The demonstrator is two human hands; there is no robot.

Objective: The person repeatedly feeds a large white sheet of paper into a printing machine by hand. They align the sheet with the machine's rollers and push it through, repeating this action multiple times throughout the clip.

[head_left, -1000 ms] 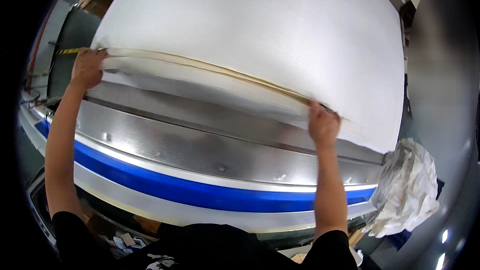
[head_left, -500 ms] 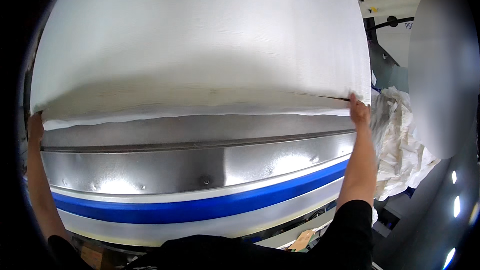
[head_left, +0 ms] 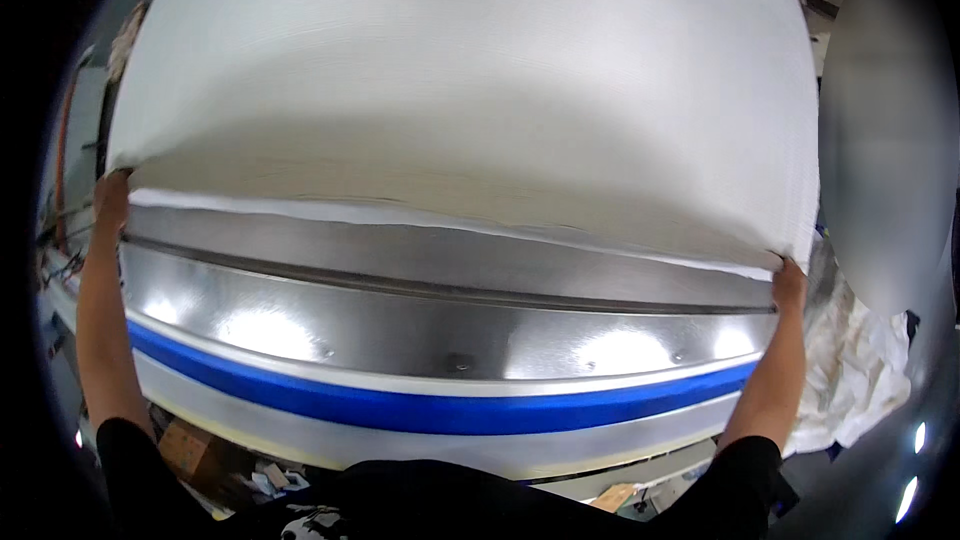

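A wide white cloth [head_left: 470, 70] lies spread across the upper middle, its near edge slightly slack. At the cloth's near left corner, my left hand [head_left: 113, 202] is closed on the edge, fingertips partly hidden. My right hand [head_left: 790, 285] grips the near right corner in the same way, with its arm stretched out. Below the cloth's edge runs a bare metal surface [head_left: 410, 318] with a dark seam and several small rivets or screws.
A blue strip [head_left: 450, 415] between pale bands borders the metal on my side. Crumpled white cloth [head_left: 860, 375] hangs at the right. A brown cardboard box [head_left: 185, 448] sits low on the left. A blurred grey oval covers the far right.
The view has tilted, so my left hand appears higher and my right hand lower. Both hands keep their hold on the cloth, whose edge stays about as far from the metal seam.
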